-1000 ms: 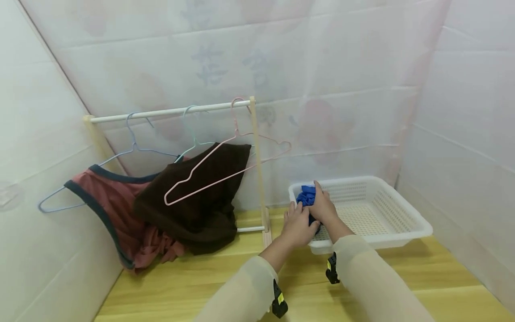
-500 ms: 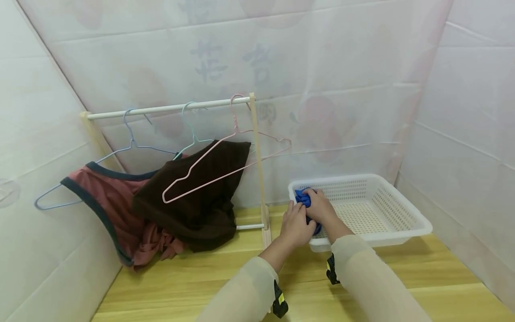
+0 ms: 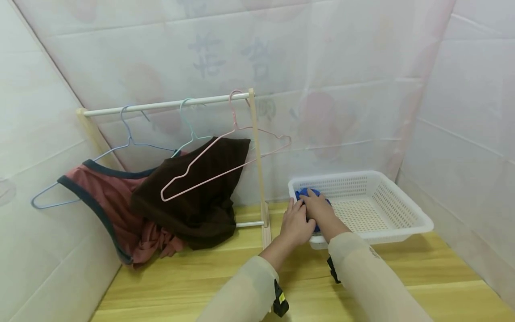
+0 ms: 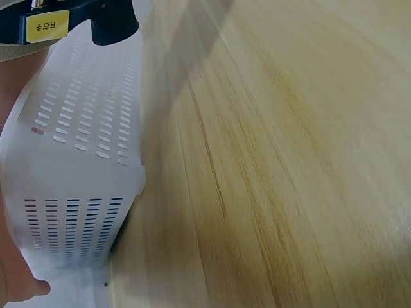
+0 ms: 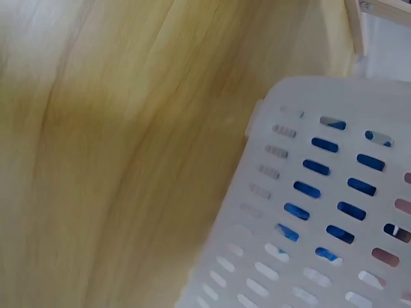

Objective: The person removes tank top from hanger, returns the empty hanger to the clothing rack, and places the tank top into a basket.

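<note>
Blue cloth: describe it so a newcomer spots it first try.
In the head view, find the white basket on the table, right of the rack. Inside its left end, partly covered by the right hand, lies the crumpled blue cloth. Its vivid blue sets it apart from the hanging red garment and brown garment.
</note>
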The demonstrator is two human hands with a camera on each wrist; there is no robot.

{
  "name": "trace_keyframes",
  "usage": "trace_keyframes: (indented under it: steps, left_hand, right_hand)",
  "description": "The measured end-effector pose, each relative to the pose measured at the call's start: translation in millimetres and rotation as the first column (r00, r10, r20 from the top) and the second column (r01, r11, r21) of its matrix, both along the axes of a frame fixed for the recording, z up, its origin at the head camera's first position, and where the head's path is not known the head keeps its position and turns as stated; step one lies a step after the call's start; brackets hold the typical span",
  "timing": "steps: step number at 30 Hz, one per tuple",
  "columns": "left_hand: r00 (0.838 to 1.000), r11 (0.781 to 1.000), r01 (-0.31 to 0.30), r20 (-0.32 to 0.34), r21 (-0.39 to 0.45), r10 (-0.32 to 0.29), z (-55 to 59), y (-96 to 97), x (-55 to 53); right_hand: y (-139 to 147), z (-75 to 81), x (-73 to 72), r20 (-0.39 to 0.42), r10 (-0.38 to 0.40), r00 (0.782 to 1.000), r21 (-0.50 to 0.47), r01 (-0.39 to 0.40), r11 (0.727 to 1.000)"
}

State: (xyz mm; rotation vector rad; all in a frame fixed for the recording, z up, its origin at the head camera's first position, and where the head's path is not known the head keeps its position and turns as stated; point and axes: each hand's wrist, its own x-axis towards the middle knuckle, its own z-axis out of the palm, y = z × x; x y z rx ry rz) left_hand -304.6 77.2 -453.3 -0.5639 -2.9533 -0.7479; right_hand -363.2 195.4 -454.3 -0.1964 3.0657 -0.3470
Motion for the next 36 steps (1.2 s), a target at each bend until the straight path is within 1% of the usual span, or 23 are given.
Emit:
trace_keyframes:
  steps: [2,5,11,14,19,22,24,28,32,33,36]
  left_hand:
    - [1.000,1.000,-0.005,0.003,0.006,0.004,1.1,-0.5,0.5]
    - [1.000,1.000,-0.013,0.008,0.000,0.013,0.9,-1.0,-0.2]
    - [1.000,1.000,-0.019,0.019,-0.016,0.019,2.2,-2.0,1.0]
    - [1.000,0.999,-0.020,0.017,-0.030,0.020,0.2,-3.0,3.9]
    - [1.000,0.999,-0.019,0.018,-0.038,0.020,-7.7,-4.7,7.7]
    - [1.000,0.999,-0.022,0.016,-0.022,0.023,-9.8,-5.6,8.0]
    - [1.000,1.000,-0.023,0.019,0.005,0.023,-9.6,-6.1,8.0]
    - [0.999,0.997,-0.019,0.037,0.074,0.016,-6.6,-8.0,8.6]
    - [0.999,0.989,0.014,0.050,0.146,-0.022,-0.8,-10.3,8.2]
    - [0.998,0.987,0.028,0.045,0.159,-0.035,1.3,-11.4,7.6]
    - [0.998,0.981,0.057,0.004,0.184,-0.059,6.6,-17.1,4.1]
  right_hand:
    - [-1,-0.2,-0.1,0.053,0.007,0.999,0.010,-0.007,1.000]
    - [-3,-0.4,0.6,0.090,0.021,0.996,0.023,-0.023,0.999]
    - [-3,-0.8,2.9,0.179,0.029,0.983,-0.018,-0.026,0.999]
    - [-4,-2.3,7.5,0.199,0.025,0.980,-0.029,-0.020,0.999]
    - [-6,-6.7,14.4,0.199,0.004,0.980,-0.025,0.001,1.000]
    - [-6,-8.0,14.1,0.194,-0.004,0.981,-0.039,0.012,0.999]
    - [-6,-8.3,13.3,0.189,-0.007,0.982,-0.050,0.017,0.999]
    - [-6,-7.4,10.3,0.166,-0.017,0.986,-0.062,0.028,0.998]
    - [-2,-4.8,7.8,0.145,-0.033,0.989,-0.073,0.043,0.996]
    - [0,-3.6,7.1,0.141,-0.037,0.989,-0.074,0.048,0.996]
    - [2,2.7,5.7,0.126,-0.047,0.991,-0.075,0.057,0.996]
